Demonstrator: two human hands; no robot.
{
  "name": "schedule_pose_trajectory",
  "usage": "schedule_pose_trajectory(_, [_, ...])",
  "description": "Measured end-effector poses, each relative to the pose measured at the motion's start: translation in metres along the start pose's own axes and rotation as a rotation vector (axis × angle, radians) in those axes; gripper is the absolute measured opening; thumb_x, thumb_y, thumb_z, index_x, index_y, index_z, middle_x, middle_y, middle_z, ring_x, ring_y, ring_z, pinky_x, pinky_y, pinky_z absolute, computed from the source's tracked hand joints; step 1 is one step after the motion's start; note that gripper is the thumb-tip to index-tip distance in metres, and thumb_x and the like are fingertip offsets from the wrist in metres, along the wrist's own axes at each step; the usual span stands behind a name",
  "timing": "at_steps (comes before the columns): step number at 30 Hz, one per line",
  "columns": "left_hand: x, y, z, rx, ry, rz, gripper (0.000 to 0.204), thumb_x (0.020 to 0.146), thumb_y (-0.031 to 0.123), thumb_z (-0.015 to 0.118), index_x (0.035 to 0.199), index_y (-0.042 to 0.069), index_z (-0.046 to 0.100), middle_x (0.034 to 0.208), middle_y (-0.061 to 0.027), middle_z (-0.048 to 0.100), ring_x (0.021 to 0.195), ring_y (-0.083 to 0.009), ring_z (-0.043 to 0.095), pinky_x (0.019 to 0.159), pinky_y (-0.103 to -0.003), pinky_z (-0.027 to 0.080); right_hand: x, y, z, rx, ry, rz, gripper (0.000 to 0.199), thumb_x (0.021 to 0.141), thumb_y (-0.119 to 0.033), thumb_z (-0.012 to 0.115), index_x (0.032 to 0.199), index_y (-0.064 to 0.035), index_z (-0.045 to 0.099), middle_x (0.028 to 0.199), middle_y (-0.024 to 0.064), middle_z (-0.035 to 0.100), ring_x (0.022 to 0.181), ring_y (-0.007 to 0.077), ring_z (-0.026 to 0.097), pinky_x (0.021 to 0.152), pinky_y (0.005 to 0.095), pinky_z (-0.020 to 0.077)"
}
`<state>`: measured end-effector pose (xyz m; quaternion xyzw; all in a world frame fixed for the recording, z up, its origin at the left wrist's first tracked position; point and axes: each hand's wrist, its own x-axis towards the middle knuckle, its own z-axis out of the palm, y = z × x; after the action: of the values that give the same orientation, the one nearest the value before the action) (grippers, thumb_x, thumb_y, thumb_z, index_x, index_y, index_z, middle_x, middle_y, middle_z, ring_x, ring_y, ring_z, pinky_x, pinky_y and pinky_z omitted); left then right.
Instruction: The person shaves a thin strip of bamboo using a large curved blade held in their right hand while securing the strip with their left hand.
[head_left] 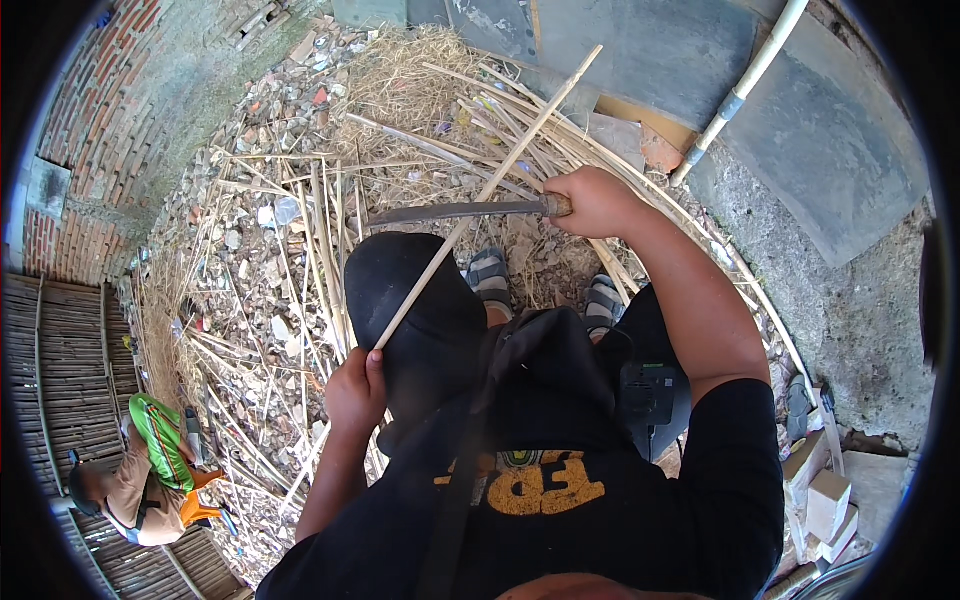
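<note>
Your left hand (355,390) is fisted around the near end of a bamboo strip (490,190) that slants up and away across your lap. Your right hand (592,203) is clenched on the handle of a long knife (455,212), blade crossing the strip. The strip looks light, stiff, splintery; grip low, behind the blade. No containers visible.

Bright daylight, sharp center, fisheye-warped dark edges.
</note>
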<state>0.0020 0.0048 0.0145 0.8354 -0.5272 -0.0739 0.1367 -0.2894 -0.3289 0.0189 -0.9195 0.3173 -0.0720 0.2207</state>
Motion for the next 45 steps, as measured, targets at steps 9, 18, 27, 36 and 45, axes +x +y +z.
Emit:
schedule_pose_trajectory(9, [0.001,0.004,-0.003,0.012,-0.043,-0.033,0.042,0.105,0.039,0.048,0.080,0.006,0.052,0.067,-0.0242,0.060,0.065,-0.0485,0.060,0.058,-0.058,0.043,-0.002,-0.003,-0.001,-0.006,0.009,0.000,0.034,0.078,-0.033,0.079,0.101,-0.0106,0.068,0.081,0.0191,0.067,0.082,0.0404,0.066,0.072,0.0497,0.0509])
schedule_pose_trajectory(18, [0.002,0.001,0.001,0.014,-0.031,-0.007,0.040,0.104,0.038,0.049,0.081,0.006,0.051,0.065,-0.0239,0.060,0.064,-0.0491,0.060,0.057,-0.059,0.043,-0.001,-0.007,0.001,-0.013,-0.037,0.032,0.035,0.079,-0.035,0.079,0.099,-0.0093,0.068,0.078,0.0181,0.067,0.081,0.0402,0.066,0.071,0.0496,0.0510])
schedule_pose_trajectory(27, [0.003,0.000,0.000,-0.034,-0.030,-0.004,0.038,0.103,0.037,0.051,0.082,0.006,0.051,0.063,-0.0223,0.060,0.062,-0.0473,0.061,0.055,-0.057,0.044,-0.007,-0.014,-0.008,0.024,-0.046,0.014,0.032,0.078,-0.032,0.081,0.098,-0.0092,0.069,0.076,0.0176,0.065,0.078,0.0397,0.065,0.070,0.0481,0.0498])
schedule_pose_trajectory(36, [-0.003,-0.002,0.000,-0.055,-0.015,-0.027,0.036,0.102,0.036,0.053,0.083,0.007,0.051,0.064,-0.0224,0.061,0.062,-0.0470,0.061,0.057,-0.057,0.046,-0.009,-0.018,-0.006,0.051,-0.005,-0.007,0.027,0.079,-0.027,0.080,0.091,-0.0072,0.066,0.078,0.0176,0.066,0.077,0.0388,0.065,0.069,0.0465,0.0501])
schedule_pose_trajectory(45, [-0.007,-0.008,0.003,-0.111,0.028,-0.010,0.035,0.102,0.034,0.054,0.081,0.006,0.050,0.064,-0.0225,0.060,0.062,-0.0473,0.061,0.056,-0.057,0.045,-0.006,-0.030,-0.010,-0.003,0.068,-0.040,0.031,0.080,-0.032,0.082,0.093,-0.0085,0.067,0.074,0.0155,0.065,0.073,0.0373,0.064,0.066,0.0437,0.0494])
